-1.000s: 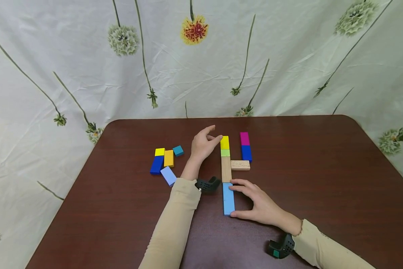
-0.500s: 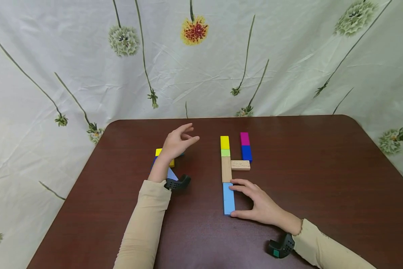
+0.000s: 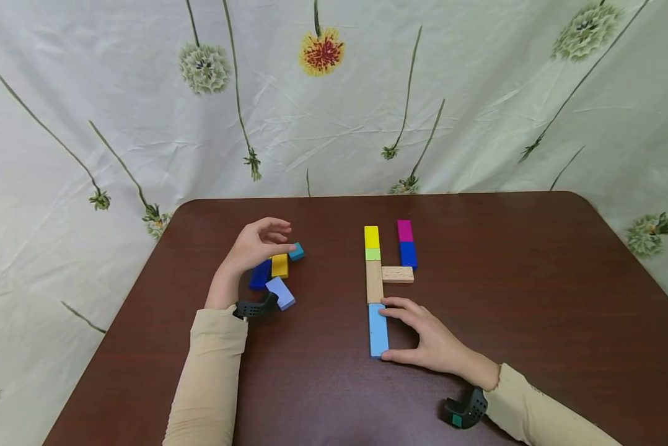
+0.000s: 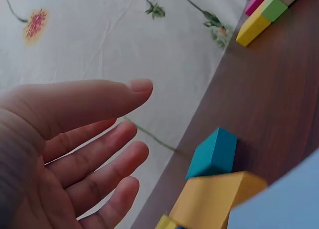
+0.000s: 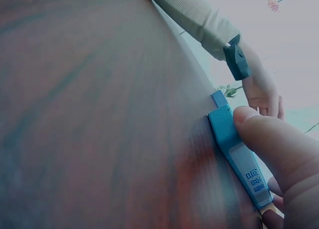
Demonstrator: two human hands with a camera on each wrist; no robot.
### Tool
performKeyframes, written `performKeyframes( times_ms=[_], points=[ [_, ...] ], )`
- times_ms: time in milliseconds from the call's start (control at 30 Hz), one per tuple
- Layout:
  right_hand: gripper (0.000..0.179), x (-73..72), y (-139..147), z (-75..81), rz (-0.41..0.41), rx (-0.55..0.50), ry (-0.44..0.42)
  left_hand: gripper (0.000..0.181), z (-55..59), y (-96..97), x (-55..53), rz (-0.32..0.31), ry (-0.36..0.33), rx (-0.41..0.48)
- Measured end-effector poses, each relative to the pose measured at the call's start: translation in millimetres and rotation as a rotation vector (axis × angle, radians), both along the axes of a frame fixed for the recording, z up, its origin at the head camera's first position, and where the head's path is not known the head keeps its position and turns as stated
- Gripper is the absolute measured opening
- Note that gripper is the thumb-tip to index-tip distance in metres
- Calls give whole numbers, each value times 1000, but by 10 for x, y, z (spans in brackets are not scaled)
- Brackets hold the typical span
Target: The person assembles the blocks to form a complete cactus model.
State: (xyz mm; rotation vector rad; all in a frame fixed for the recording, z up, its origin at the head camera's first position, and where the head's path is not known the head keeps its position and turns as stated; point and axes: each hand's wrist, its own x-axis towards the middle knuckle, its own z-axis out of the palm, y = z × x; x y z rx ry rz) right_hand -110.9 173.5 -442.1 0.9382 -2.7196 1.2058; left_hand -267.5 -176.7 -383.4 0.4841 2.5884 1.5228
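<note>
In the head view my right hand (image 3: 431, 337) holds a long light blue block (image 3: 378, 330) flat on the table, thumb at its near end and fingers at its far end. Printed characters show on the side of this blue block (image 5: 245, 171) in the right wrist view. My left hand (image 3: 256, 248) hovers over the group at left, its fingers loosely bent and holding nothing. Close to its thumb lies a teal block (image 3: 297, 251). Around it lie an orange block (image 3: 280, 266), a dark blue block (image 3: 260, 275) and a pale blue block (image 3: 281, 293). A yellow block there is mostly hidden.
Ahead of the light blue block, a natural wood block (image 3: 374, 282), a light green block (image 3: 372, 254) and a yellow block (image 3: 371, 236) form a line. A shorter wood block (image 3: 398, 274) branches right, meeting blue (image 3: 408, 254) and magenta (image 3: 404, 230) blocks. A flowered cloth (image 3: 479, 93) hangs behind the table.
My left hand has moved left, from beside the yellow block at the line's far end to above the left group of blocks. The right hand has stayed on the light blue block.
</note>
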Motion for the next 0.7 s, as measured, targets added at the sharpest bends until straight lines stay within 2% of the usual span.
performKeyframes(
  times_ms=[267, 500, 700],
  points=[
    [66, -3, -1, -3, 2, -2, -4, 50, -69, -209, 26, 6, -62, -26],
    [65, -7, 1, -22, 2, 2, -5, 53, -137, -279, 27, -35, -125, -42],
    [66, -4, -4, -4, 3, -1, -3, 53, -184, -303, 28, -50, -146, -45]
  ],
)
